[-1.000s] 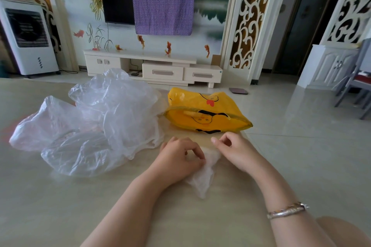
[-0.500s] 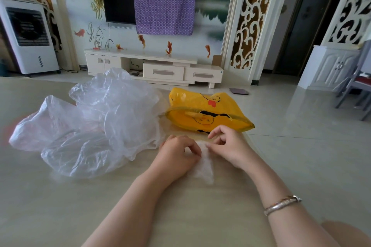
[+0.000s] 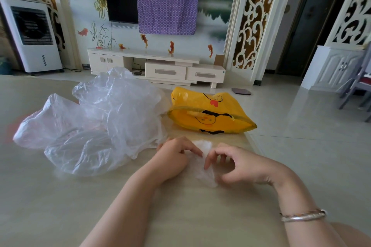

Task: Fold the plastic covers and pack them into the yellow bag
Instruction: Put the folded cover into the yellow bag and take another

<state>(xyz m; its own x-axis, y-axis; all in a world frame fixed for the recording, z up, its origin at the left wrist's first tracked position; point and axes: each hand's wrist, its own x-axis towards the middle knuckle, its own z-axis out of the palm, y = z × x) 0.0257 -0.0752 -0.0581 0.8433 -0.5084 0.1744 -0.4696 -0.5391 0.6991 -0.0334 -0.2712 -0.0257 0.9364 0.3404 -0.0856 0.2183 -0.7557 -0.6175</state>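
A small folded clear plastic cover [image 3: 202,146] lies on the table between my two hands. My left hand [image 3: 172,157] has its fingers curled on the cover's left side and pinches it. My right hand [image 3: 239,163] arches over the cover's right side, with its thumb tip pressing the plastic. The yellow bag [image 3: 208,115] with a cartoon print lies on its side just behind my hands, near the table's right edge. A big heap of crumpled clear plastic covers [image 3: 96,124] sits to the left.
The beige table [image 3: 80,206] ends at a right edge close to the yellow bag. Beyond it are a tiled floor, a white TV cabinet [image 3: 156,66], an air cooler [image 3: 30,32] at far left and a chair [image 3: 359,82] at far right.
The cover has been folded smaller. My right hand has drawn back toward me and arched up over the cover; my left hand has stayed on its left side.
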